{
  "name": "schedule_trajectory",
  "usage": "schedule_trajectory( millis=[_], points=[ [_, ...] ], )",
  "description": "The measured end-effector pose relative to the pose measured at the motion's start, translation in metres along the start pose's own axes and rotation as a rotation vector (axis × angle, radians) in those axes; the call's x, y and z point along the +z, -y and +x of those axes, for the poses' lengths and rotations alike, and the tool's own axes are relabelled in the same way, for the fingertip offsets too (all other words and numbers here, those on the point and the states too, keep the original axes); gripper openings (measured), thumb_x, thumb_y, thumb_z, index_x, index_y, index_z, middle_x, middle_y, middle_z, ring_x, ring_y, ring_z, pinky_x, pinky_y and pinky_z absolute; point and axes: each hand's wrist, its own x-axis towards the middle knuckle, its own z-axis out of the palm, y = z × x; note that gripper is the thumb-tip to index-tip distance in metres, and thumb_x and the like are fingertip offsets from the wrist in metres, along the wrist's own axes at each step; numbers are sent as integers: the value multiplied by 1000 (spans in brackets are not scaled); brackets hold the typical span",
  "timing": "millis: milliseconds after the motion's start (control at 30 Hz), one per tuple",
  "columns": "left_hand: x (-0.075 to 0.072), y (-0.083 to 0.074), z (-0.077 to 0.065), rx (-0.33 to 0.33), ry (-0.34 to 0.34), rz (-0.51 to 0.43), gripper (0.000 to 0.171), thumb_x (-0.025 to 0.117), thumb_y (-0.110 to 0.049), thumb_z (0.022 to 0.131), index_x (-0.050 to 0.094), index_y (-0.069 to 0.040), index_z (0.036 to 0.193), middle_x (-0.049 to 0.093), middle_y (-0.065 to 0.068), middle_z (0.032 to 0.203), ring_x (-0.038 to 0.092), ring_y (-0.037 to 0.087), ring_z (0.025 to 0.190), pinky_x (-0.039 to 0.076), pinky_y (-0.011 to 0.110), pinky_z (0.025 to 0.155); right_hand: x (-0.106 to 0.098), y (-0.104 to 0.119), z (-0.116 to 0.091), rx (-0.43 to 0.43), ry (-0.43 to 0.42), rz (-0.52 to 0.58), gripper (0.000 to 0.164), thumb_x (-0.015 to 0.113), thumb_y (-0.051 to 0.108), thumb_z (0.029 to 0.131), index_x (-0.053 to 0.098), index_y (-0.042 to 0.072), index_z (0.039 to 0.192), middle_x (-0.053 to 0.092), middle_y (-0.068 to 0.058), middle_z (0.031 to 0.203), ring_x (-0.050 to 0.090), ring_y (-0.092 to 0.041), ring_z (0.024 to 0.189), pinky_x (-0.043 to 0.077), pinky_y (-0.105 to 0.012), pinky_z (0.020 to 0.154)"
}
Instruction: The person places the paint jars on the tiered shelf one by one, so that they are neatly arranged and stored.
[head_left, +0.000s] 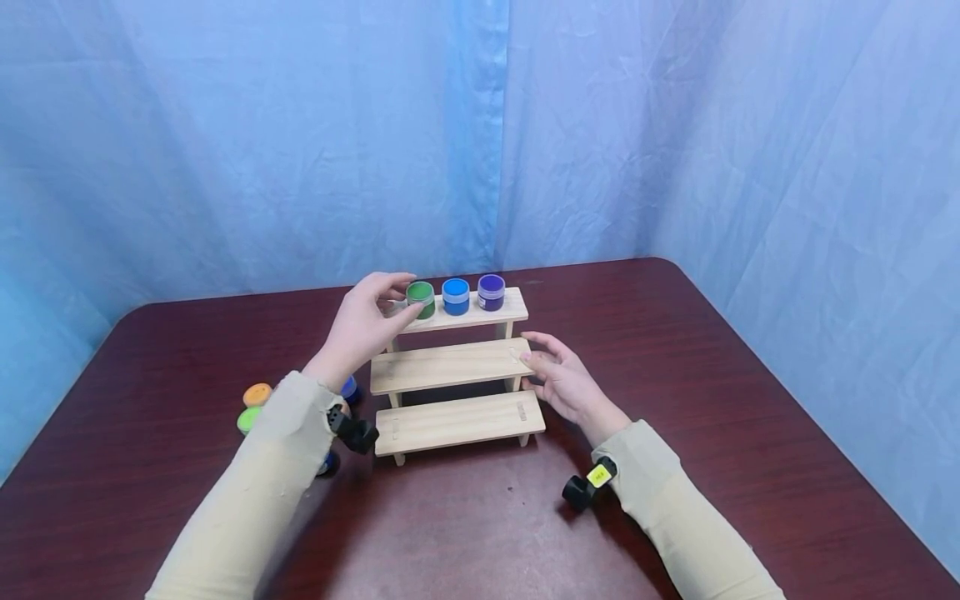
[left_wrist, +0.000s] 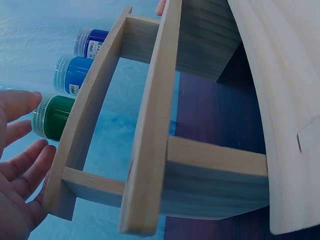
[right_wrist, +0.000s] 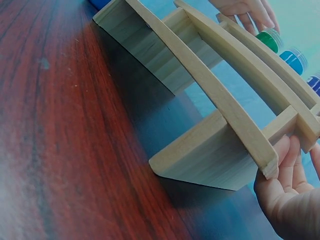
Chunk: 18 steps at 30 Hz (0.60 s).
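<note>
A three-tier wooden display stand (head_left: 450, 367) stands on the table. On its top tier sit a green paint jar (head_left: 421, 302), a light blue paint jar (head_left: 456, 298) and a purple paint jar (head_left: 491, 293), all upright. My left hand (head_left: 367, 321) is around the green jar at the left end, thumb in front and fingers behind; in the left wrist view its fingers are spread loosely beside the lid. With my right hand (head_left: 566, 379) I grip the right end of the middle tier. In the right wrist view, fingers (right_wrist: 290, 162) lie against its side support.
Left of the stand, partly hidden by my left forearm, are more jars, among them an orange-topped jar (head_left: 257, 394), a light green-topped jar (head_left: 248, 418) and a dark blue jar (head_left: 350, 389). Blue curtains (head_left: 300, 167) hang behind the dark red table (head_left: 720, 400).
</note>
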Motion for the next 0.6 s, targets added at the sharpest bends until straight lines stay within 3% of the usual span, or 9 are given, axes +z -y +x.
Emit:
schedule_trajectory(
  millis=[600],
  points=[
    [-21,1,-16,78,-44,75,39,66,-20,89,59,-6,125,57,12,123,58,27,104,49,44,93,-1,2,1,-1,-2,-13,49,46,4,97,27,0,143,55,2,97,58,-7,81,47,-22,69]
  ],
)
